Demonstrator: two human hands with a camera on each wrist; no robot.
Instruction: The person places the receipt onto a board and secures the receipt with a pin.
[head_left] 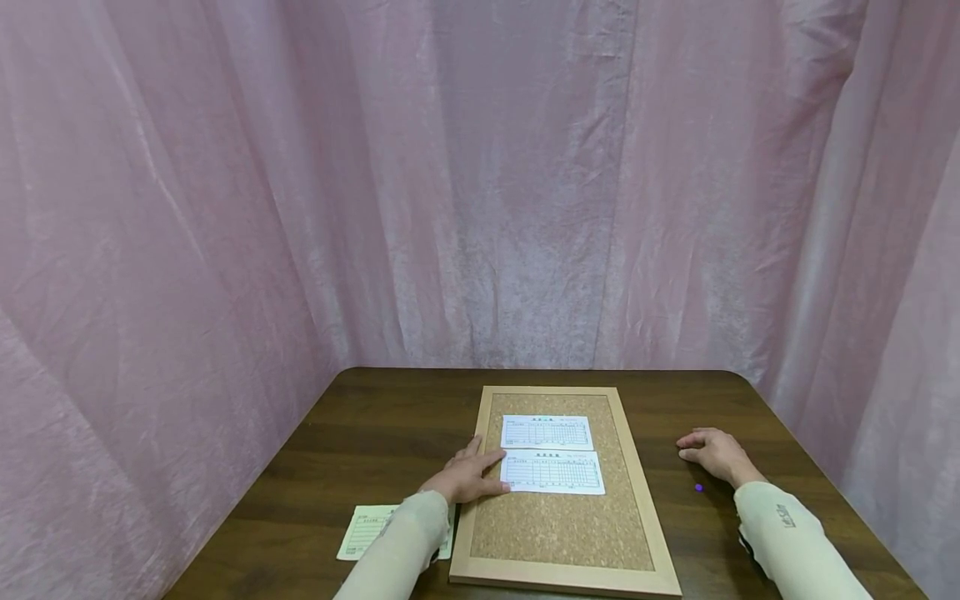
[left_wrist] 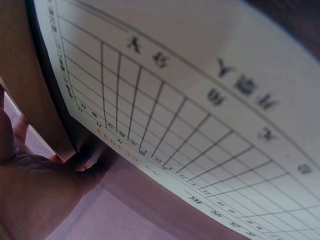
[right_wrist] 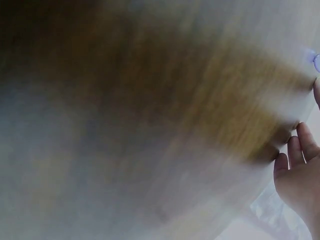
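Observation:
A wood-framed cork board lies on the dark table. Two white printed forms lie on its cork, one above the other. My left hand rests across the board's left frame with fingers spread, fingertips at the left edge of the lower form. Right of the board, my right hand is on the tabletop, fingers loosely bent, nothing seen in them. Close to it lies a small purple item, its kind too small to tell. In the right wrist view the fingertips touch the wood.
A pale green printed form lies on the table left of the board, partly hidden by my left sleeve. Another view of it fills the left wrist camera. Pink curtains hang behind and beside the table.

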